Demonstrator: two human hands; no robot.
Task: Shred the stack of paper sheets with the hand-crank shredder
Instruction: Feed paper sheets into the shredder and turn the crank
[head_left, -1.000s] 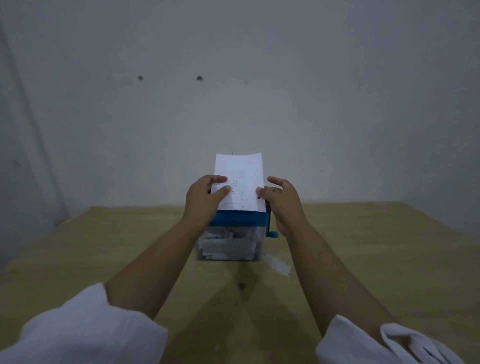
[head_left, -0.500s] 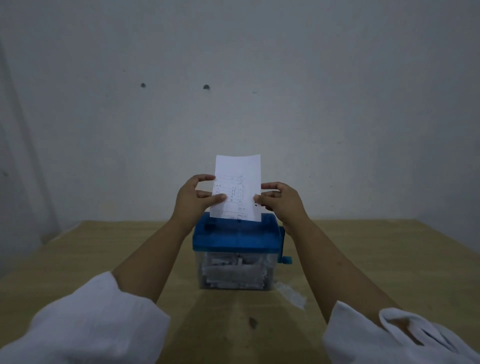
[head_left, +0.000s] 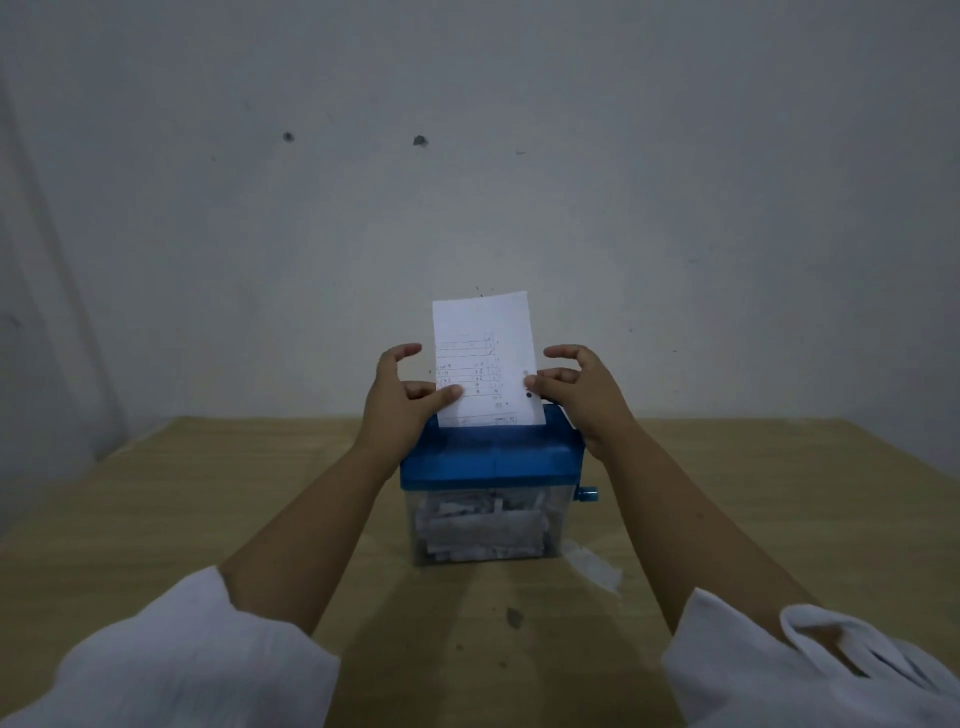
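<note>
One printed sheet (head_left: 485, 332), print unreadable, upright in one blue shredder (head_left: 491, 457); left hand (head_left: 397, 400) and right hand (head_left: 582, 395) pinch its edges.

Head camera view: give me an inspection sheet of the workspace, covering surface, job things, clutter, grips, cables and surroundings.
Surface: wooden table, with a dark spot in front of the shredder.
Job's things: shredder with a blue lid and a clear bin holding shreds; crank on its right side, untouched; one printed sheet upright at the lid's top. No stack seen.
Clutter: a paper scrap on the table by the shredder's right corner.
Grips: left hand pinches the sheet's left edge; right hand pinches its right edge.
Cables: nothing seen.
Surroundings: bare grey wall with two dark marks.
</note>
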